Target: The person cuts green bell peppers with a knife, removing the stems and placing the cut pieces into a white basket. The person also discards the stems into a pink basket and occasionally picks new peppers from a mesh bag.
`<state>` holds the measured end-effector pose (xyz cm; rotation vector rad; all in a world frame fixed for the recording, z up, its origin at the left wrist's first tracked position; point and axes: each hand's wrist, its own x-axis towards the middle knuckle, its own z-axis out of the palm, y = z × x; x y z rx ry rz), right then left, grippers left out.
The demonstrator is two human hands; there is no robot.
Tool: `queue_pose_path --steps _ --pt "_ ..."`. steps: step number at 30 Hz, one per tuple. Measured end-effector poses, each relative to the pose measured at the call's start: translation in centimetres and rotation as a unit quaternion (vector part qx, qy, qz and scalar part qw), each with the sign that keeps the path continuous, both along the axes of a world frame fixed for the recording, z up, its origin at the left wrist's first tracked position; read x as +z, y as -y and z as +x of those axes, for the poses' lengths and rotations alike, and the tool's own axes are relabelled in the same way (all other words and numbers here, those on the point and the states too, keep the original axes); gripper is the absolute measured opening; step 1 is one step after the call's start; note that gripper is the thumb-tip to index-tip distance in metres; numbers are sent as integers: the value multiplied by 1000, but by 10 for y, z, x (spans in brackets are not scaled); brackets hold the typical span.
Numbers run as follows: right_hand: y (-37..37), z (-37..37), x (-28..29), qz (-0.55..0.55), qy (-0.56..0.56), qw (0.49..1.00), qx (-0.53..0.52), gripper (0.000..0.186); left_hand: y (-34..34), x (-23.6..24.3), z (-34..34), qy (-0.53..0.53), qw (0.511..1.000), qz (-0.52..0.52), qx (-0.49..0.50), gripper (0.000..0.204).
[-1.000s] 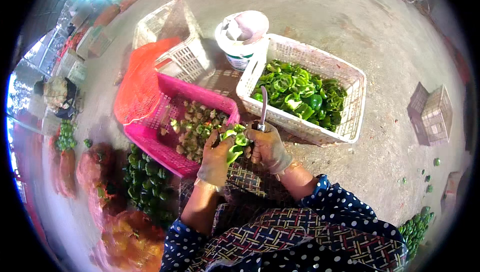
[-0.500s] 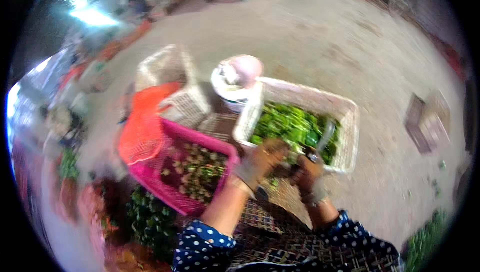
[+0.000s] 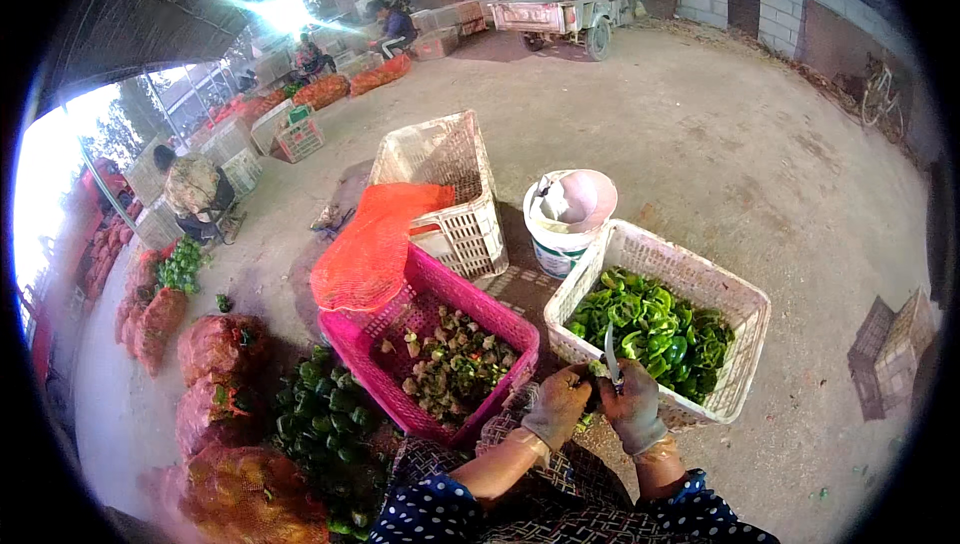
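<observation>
Both my gloved hands are at the near edge of the white crate point(image 3: 730, 369) of cut green peppers point(image 3: 655, 334). My right hand point(image 3: 632, 406) grips an upright knife point(image 3: 610, 346). My left hand point(image 3: 560, 402) is closed beside it, close to a small pale green piece point(image 3: 598, 369); what its fingers hold I cannot make out. The pink crate point(image 3: 350, 334), left of my hands, contains pepper cores and scraps point(image 3: 450, 364). An orange mesh sack point(image 3: 360, 249) drapes over its back corner and an off-white crate point(image 3: 470, 234).
A bucket point(image 3: 560, 244) stands behind the white crate. Mesh sacks point(image 3: 250, 494) and green peppers point(image 3: 320, 414) lie at left. A co-worker point(image 3: 195, 194) sits beyond; others work farther back. A cargo tricycle point(image 3: 560, 14) stands at the back, a crate point(image 3: 900, 344) at right.
The view has tilted up to show more background, so the crates appear lower and further right. My hands have moved from over the pink crate to the white crate, and the cut pepper is mostly gone from them.
</observation>
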<state>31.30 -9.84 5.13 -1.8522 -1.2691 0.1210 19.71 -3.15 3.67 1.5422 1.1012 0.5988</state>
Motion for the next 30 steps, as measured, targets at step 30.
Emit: queue_pose_path --steps 30 --pt "-64 -67 -14 -116 -537 834 61 30 -64 2 -235 70 974 111 185 44"
